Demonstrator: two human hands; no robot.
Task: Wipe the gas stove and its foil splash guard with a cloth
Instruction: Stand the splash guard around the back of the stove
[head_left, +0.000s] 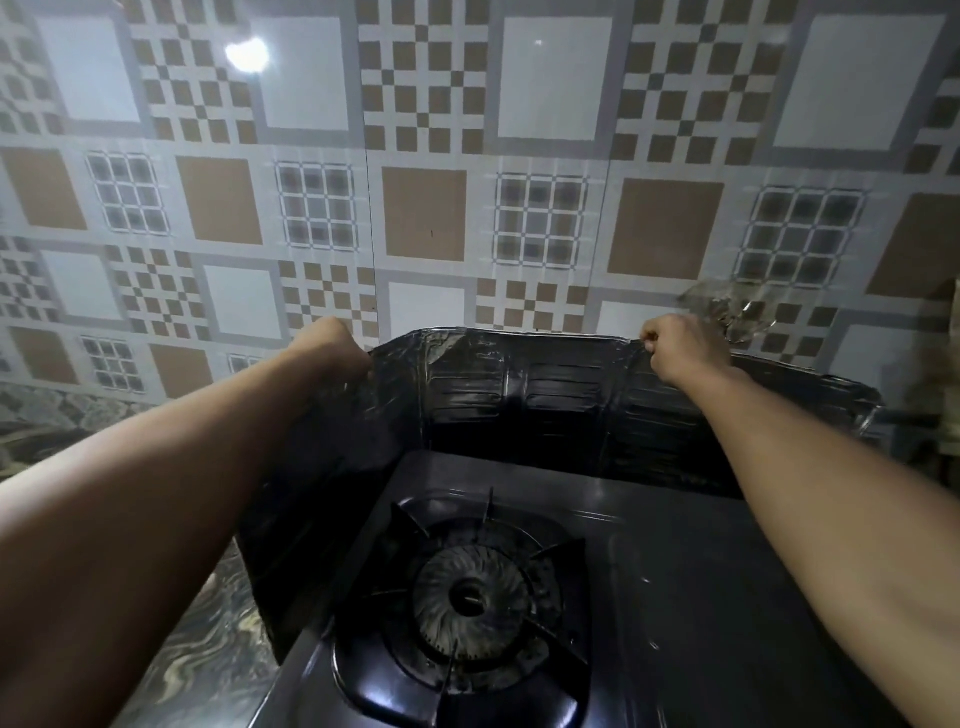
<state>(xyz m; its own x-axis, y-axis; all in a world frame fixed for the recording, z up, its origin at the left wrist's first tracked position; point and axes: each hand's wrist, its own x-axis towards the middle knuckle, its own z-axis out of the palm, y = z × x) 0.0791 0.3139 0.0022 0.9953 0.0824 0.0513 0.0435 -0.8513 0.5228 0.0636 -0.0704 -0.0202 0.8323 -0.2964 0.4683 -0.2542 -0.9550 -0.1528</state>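
A dark gas stove (675, 597) fills the lower middle, with one round burner (470, 597) under a black pan support. A dull, crinkled foil splash guard (550, 400) stands folded around the stove's back and left side. My left hand (332, 348) grips the guard's top edge at its left fold. My right hand (675, 348) pinches the top edge further right. Both forearms reach forward over the stove. No cloth is in view.
A patterned tile wall (426, 208) rises directly behind the guard. A marbled dark countertop (208, 649) lies left of the stove. A crumpled clear plastic piece (737, 312) sits against the wall by my right hand. Something blurred stands at the far right edge.
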